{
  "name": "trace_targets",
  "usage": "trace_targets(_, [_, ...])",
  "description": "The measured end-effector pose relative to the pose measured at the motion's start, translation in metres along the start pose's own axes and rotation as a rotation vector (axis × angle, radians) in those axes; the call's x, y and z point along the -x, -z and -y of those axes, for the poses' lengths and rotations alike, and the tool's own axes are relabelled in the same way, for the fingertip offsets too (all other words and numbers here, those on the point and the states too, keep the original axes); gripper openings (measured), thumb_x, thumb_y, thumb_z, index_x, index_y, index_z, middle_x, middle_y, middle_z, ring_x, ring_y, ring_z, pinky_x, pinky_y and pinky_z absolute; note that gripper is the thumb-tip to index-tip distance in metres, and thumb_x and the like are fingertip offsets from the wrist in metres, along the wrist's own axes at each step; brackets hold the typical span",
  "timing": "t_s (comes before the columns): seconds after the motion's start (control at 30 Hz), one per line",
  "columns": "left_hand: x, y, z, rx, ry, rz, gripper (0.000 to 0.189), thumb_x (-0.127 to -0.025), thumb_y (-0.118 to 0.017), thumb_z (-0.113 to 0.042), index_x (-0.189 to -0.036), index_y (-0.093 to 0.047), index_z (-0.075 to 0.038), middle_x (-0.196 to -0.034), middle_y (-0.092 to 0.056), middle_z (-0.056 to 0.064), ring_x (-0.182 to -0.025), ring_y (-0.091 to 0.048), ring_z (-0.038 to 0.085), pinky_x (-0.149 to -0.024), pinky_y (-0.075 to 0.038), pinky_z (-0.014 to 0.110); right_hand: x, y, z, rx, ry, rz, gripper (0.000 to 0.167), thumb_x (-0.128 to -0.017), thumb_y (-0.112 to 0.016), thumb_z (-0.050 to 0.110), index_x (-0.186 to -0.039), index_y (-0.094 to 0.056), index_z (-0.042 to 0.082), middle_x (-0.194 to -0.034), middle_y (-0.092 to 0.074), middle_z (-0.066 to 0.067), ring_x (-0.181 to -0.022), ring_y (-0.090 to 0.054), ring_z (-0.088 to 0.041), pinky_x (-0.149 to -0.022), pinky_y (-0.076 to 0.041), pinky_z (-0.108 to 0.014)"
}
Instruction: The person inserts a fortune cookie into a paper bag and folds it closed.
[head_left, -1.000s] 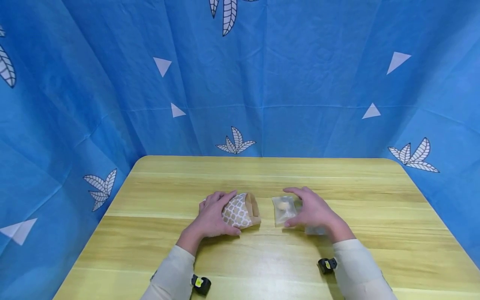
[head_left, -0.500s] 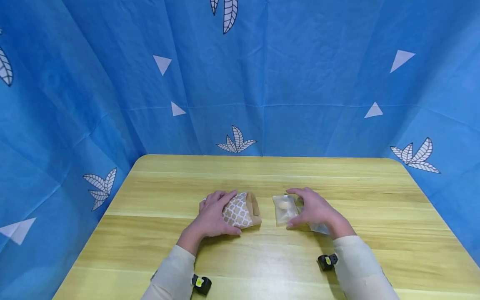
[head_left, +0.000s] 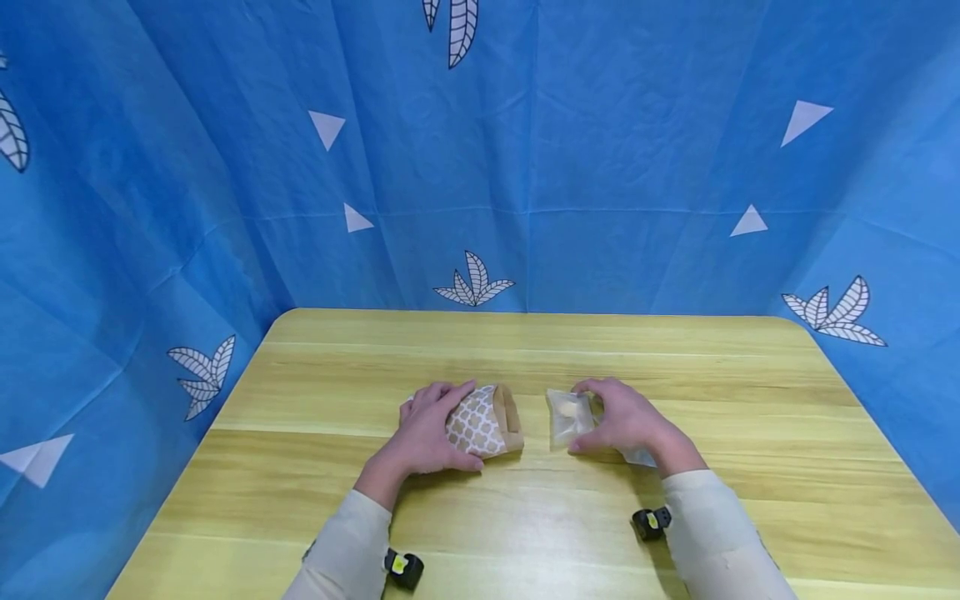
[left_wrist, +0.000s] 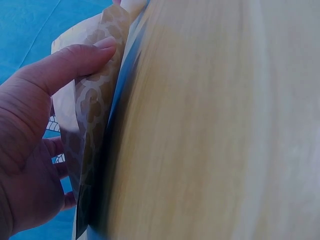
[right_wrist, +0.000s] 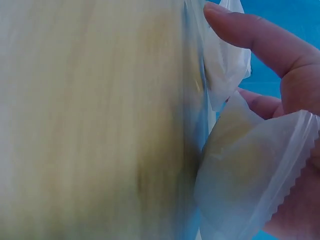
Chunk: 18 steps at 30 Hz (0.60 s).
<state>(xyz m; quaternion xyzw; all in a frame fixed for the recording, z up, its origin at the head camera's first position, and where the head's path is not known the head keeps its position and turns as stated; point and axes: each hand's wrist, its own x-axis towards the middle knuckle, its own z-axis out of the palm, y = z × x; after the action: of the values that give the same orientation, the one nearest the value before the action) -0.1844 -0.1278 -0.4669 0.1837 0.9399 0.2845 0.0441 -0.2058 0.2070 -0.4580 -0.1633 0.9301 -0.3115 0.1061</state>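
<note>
My left hand [head_left: 423, 433] holds a paper bag [head_left: 476, 425] with a white lattice print, which lies on the table with its mouth to the right. In the left wrist view the thumb [left_wrist: 80, 62] rests on the printed paper [left_wrist: 97, 95]. My right hand [head_left: 626, 417] arches over two translucent sachets, thumb and forefinger spread at the edges of the left sachet [head_left: 567, 417]. This sachet has a pale lump inside. Partly under the palm lies a second sachet [head_left: 641, 456]; its serrated edge and yellowish content show in the right wrist view [right_wrist: 245, 170].
The wooden table [head_left: 510, 525] has rounded far corners. Behind it hangs a blue curtain [head_left: 630, 150] with leaf and triangle prints. Black wrist cameras sit on the left [head_left: 405, 570] and right [head_left: 649, 523] forearms. A narrow strip of table lies between bag and sachets.
The right hand has shifted very slightly, and its thumb and forefinger sit a little closer around the left sachet. The left hand and the paper bag stay in place.
</note>
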Motion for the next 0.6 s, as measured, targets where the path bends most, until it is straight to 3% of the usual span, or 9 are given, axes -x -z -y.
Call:
trace_targets(0.3, [0.0, 0.0, -0.001, 0.005, 0.019, 0.017, 0.115, -0.055, -0.094, -0.052, -0.154, -0.04, -0.03, -0.142, -0.042, 0.007, -0.13, -0.035, 0.032, -0.108, -0.019, 0.055, 0.003, -0.002, 0.008, -0.015, 0.042, -0.031, 0.081, -0.06, -0.096, 0.039, -0.129, -0.06, 0.015, -0.116, -0.059, -0.006, -0.095, -0.056, -0.023, -0.079, -0.049, -0.042])
trace_targets(0.6, [0.001, 0.001, -0.001, 0.001, 0.008, 0.007, 0.114, -0.054, -0.094, -0.052, -0.153, -0.042, -0.03, -0.141, -0.043, 0.007, -0.129, -0.037, 0.032, -0.107, -0.02, 0.055, 0.005, -0.009, 0.022, -0.128, 0.113, -0.027, 0.075, -0.062, -0.096, 0.029, -0.127, -0.059, 0.017, -0.129, -0.057, -0.009, -0.118, -0.053, -0.036, -0.095, -0.046, -0.051])
